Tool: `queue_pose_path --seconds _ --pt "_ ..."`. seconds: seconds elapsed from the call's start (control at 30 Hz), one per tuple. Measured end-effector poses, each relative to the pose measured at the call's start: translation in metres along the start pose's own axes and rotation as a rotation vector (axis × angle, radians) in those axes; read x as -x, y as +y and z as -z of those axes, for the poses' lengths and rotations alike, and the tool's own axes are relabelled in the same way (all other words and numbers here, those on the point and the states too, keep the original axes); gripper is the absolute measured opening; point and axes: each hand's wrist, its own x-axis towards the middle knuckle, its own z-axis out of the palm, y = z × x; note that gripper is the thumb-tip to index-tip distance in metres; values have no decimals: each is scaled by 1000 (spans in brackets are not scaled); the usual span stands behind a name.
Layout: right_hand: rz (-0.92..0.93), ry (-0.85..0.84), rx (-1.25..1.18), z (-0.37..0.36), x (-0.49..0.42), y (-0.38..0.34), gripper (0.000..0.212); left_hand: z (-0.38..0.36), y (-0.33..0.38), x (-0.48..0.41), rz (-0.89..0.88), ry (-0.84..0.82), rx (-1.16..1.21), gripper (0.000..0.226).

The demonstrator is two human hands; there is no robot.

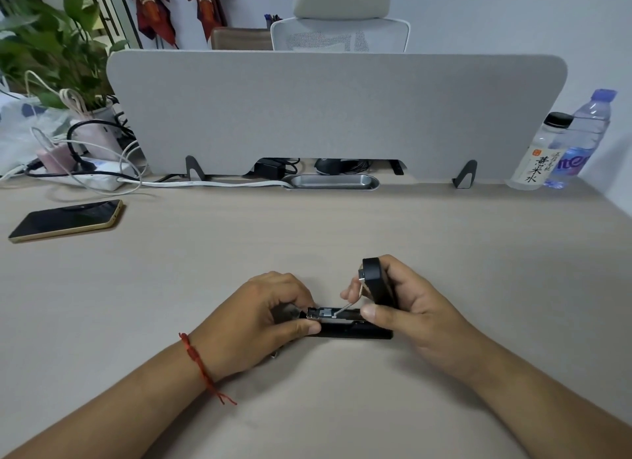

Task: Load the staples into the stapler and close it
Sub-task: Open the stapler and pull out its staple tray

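An office workstation: a pale wood-grain desk (pixel 342 226) carries a grey felt privacy divider (pixel 335 113) across its far edge, with a white mesh office chair (pixel 340 34) beyond. At far left sit a power strip (pixel 99 176) tangled with cables and a potted plant (pixel 58 45).

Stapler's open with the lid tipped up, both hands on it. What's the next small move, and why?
Probably finish seating the staples in the channel before closing. The stapler lies open on the desk, its lid held upright by the right hand, spring stretched. The left hand pinches at the channel's front end, so loading looks unfinished; I cannot see whether staples are in.
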Motion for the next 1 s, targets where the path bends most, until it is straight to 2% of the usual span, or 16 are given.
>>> queue_pose_path --seconds 0.43,0.53,0.63,0.87,0.93,1.0 --pt "37 71 2 1 -1 6 27 0 -8 0 0 3 6 16" --pt "62 119 -92 2 -2 7 26 0 -8 0 5 2 13 13" --pt "65 252 -297 7 -3 7 32 1 -7 1 75 -15 106 17" --pt "10 597 -600 27 -9 9 12 0 -9 3 159 -20 249 15" --pt "19 720 -566 28 -9 10 17 -1 -8 3 164 -20 253 15" --pt "23 865 -362 32 -8 12 30 -1 -9 4 168 -19 265 14"
